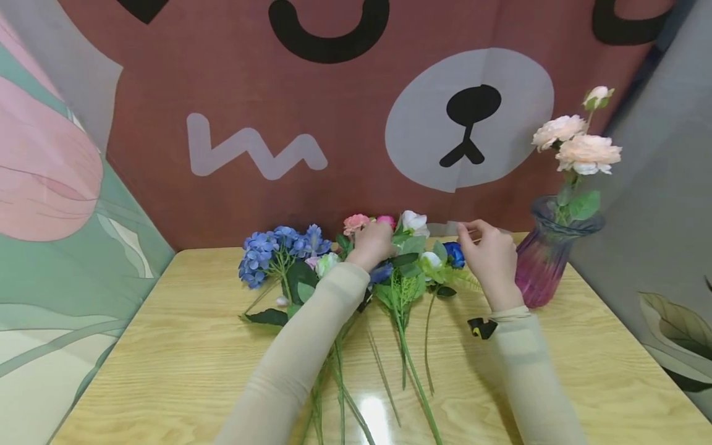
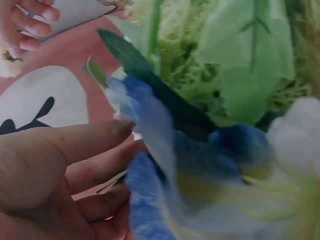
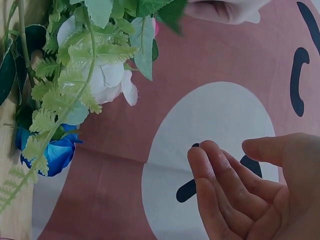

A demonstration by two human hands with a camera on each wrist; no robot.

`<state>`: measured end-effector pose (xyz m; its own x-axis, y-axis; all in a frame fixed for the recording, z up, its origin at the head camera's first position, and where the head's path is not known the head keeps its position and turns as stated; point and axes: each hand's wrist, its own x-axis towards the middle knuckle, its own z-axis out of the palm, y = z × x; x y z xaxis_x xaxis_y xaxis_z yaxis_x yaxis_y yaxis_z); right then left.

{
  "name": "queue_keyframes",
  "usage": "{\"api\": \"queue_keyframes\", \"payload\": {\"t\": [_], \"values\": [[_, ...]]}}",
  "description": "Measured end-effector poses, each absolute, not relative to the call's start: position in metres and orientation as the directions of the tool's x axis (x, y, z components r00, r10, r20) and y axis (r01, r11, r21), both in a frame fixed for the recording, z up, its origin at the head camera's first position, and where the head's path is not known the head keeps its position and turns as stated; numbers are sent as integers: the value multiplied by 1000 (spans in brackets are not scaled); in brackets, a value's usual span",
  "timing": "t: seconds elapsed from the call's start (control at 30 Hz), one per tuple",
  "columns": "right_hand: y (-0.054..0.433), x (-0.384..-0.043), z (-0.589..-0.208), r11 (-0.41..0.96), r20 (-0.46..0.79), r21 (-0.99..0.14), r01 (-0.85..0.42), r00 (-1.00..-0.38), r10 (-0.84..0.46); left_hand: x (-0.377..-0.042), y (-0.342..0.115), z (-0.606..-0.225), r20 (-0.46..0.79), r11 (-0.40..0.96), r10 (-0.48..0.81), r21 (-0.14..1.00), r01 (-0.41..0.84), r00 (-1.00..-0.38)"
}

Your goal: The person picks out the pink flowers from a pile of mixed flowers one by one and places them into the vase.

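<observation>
Near the back edge of the counter [image 1: 183, 321], the left hand [image 1: 374, 245] reaches down among the flower heads, beside a pink bloom [image 1: 356, 223]. At the wrist, its thumb and fingers show bent close together against a blue bloom [image 2: 155, 115]; petals hide the fingertips, so whether anything is pinched I cannot tell. The right hand [image 1: 492, 262] hangs just left of the vase [image 1: 539, 266], fingers loosely bent, thumb well apart from them, with nothing in its hold; probably it is held up there to keep off the blooms.

Heads lie towards the back edge and stems [image 1: 413, 364] point to the front edge, perhaps so the stems stay easy to tell apart. A hydrangea [image 1: 258, 250] ends the row at the left; a white bloom [image 1: 413, 222] and a blue rose [image 1: 455, 254] lie right of the left hand. By the back right corner the vase stands upright with 3 peach blooms [image 1: 588, 153], seemingly set aside from the heap yet within reach.
</observation>
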<state>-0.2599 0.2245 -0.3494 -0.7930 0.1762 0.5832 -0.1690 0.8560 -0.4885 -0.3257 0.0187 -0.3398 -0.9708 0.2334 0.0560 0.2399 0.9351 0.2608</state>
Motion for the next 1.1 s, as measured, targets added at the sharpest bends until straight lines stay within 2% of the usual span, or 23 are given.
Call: {"api": "queue_keyframes", "payload": {"t": [0.43,0.67,0.93,1.1], "values": [[227,-259,-351,864,589,-474,-172,-791,165,-338,32,-345,-108,982,112,167,94,-988],[227,-259,-353,865,590,-472,-172,-790,165,-338,37,-344,-196,975,82,220,38,-977],[226,-261,-352,866,599,-464,-185,-786,153,-338,40,-345,-215,980,56,200,13,-975],[224,-260,-351,867,597,-463,-186,-788,150,-338,42,-343,-236,969,24,244,-36,-971]]}}
